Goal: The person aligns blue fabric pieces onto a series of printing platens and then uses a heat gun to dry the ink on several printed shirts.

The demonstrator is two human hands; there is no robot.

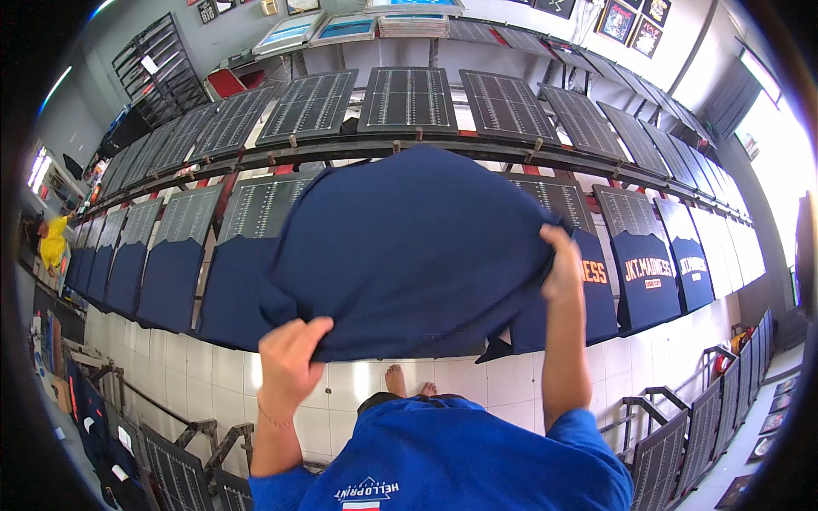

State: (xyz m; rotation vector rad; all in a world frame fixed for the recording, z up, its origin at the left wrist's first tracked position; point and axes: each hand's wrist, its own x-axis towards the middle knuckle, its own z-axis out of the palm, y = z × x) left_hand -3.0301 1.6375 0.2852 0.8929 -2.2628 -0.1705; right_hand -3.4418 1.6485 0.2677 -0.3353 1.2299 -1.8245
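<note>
A navy shirt panel [409,247] is spread out in front of me and billows a little in the middle. My left hand [292,353] grips its near left edge, thumb over the cloth. On the far right side, my right hand [562,266] is closed on the same panel's edge, slightly blurred. The cloth covers most of the board beneath it. Just right of it lies a navy panel with orange lettering [593,271], partly hidden by my right forearm. To the left, a plain navy panel [234,285] lies on its marked board.
Black ruled boards [407,100] line a long rack behind the front row. Further right are navy panels with pale and orange print [648,281]. Stacked framed screens [413,25] sit at the back. A person in yellow [53,243] is far left. Metal frames [204,430] stand near my sides.
</note>
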